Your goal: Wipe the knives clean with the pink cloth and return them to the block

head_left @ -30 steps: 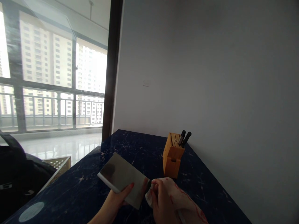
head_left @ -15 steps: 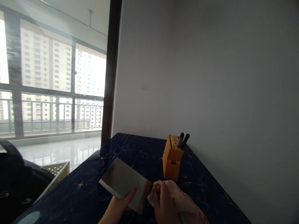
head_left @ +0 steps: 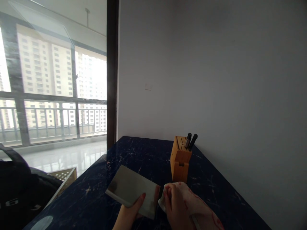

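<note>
My left hand (head_left: 133,209) grips a flat, rectangular grey panel (head_left: 130,188) by its near edge, thumb pressed on the shiny, mirror-like face. A pale edge runs along the panel's left side; its exact kind I cannot tell. Just to the right, my right hand (head_left: 174,204) is closed, fingers bunched on a white cloth with red markings (head_left: 192,198). The cloth spreads rightward behind the hand and down out of the picture. Beyond the cloth stands a wooden knife block (head_left: 180,159), two black-handled knives (head_left: 191,140) in its top.
A dark blue marbled table (head_left: 144,148) runs away from me to the wall on the right. At the left are a black bag (head_left: 21,188) and a pale perforated crate (head_left: 64,179). A whitish oval patch (head_left: 42,222) shows at the table's near left corner.
The whole view has shifted slightly, so table, knife block and hands sit a bit farther right. Both hands keep their holds on the panel and the cloth.
</note>
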Demonstrator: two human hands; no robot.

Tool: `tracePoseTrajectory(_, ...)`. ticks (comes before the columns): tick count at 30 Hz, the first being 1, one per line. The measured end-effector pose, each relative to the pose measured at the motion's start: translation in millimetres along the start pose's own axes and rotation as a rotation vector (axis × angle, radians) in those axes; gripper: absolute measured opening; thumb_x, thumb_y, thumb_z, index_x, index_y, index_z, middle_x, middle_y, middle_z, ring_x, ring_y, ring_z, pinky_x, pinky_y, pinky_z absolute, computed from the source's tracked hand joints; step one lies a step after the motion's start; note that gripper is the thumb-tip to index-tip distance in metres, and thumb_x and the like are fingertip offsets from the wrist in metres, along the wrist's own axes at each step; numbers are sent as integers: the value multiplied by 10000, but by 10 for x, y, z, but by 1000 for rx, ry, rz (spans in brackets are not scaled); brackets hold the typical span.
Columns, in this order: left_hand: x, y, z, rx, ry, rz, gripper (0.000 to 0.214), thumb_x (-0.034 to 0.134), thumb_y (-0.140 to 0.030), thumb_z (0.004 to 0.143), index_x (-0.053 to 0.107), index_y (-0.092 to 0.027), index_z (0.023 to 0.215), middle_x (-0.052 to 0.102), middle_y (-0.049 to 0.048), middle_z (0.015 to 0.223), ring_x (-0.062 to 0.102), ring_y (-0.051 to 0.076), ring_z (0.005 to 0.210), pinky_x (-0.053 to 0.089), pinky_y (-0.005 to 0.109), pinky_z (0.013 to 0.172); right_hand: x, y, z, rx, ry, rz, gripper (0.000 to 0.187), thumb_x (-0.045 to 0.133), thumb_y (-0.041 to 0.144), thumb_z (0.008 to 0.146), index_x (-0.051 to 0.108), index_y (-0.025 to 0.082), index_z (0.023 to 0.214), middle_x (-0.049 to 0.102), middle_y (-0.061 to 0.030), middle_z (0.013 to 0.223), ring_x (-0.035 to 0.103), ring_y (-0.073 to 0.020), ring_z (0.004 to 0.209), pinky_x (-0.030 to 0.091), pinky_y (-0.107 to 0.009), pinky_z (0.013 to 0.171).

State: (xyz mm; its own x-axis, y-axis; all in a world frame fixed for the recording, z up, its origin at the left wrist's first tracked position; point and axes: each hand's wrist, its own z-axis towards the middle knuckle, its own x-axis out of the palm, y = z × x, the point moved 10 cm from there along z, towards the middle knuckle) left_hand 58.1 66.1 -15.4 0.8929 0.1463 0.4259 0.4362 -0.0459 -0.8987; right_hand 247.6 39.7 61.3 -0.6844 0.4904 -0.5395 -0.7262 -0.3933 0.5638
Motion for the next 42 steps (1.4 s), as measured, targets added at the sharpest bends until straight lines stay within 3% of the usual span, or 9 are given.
tracePoseTrajectory(9,-60,105,83,11,-54,58,508,816,-391,464,602,-135,847,710,86,725,668,328,720,549,372,517,40,-36,-54,47,-61,123,296,318,428,876,534,226,898,597,-33,801,573,-183,736,450,-304,693)
tracePoseTrajectory(14,-102,71,72,18,-87,145,389,812,-271,514,602,-135,811,710,81,684,673,311,670,550,357,519,-84,-12,18,67,-79,114,225,383,400,852,528,228,858,587,-33,765,565,-184,710,459,-296,651)
tracePoseTrajectory(21,-88,-39,61,43,-54,145,337,804,-206,541,600,-133,799,706,80,708,674,296,682,560,353,547,-4,101,35,79,22,191,162,382,329,861,503,224,886,567,-15,788,556,-163,729,450,-278,674)
tracePoseTrajectory(30,19,-166,85,-17,43,-39,487,785,-220,584,561,-133,1008,707,110,888,663,315,825,562,408,647,-26,-234,65,109,-42,100,96,405,225,804,489,205,844,527,-6,717,539,-156,648,436,-285,623)
tracePoseTrajectory(38,53,-237,-12,-36,62,-101,585,771,-212,603,513,-147,1124,701,109,930,648,314,886,560,408,682,57,71,-26,20,90,177,144,372,218,841,474,222,943,543,-9,799,552,-148,738,443,-272,690)
tracePoseTrajectory(42,20,-311,5,-6,48,-88,533,744,-176,636,520,-151,1120,694,116,953,653,308,874,563,404,678,-95,-5,33,49,-13,89,141,414,205,794,507,212,900,559,-16,756,561,-163,697,449,-280,652)
